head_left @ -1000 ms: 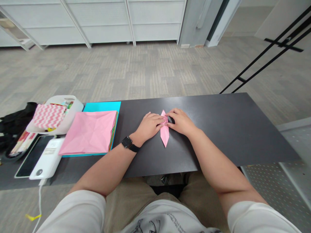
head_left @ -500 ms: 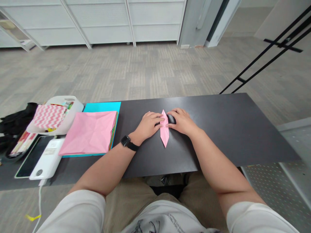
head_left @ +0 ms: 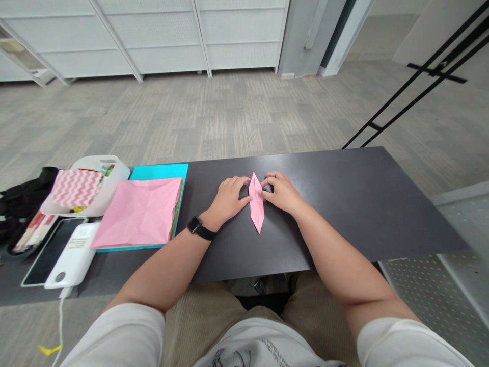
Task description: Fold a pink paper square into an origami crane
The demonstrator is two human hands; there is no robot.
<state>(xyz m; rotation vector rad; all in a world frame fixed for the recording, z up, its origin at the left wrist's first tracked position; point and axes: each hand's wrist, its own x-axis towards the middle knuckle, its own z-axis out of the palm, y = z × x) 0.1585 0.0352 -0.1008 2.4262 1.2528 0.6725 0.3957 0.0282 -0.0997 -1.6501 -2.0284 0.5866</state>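
A slim piece of folded pink origami paper, pointed at both ends, lies on the dark table with a crease down its length. At its left edge is my left hand, fingers spread, the thumb tip by the paper and the index finger apart from it. My right hand is curled at the right edge, its thumb and index finger on the paper's upper half. A black watch is on my left wrist.
Left on the table lies a stack of coloured sheets, a creased pink sheet on top. Beside it are a white basket, a phone, a white power bank with a cable, and a black bag.
My left index finger has lifted off the folded paper and moved left. The right hand stays at the paper's right edge. The view has shifted slightly.
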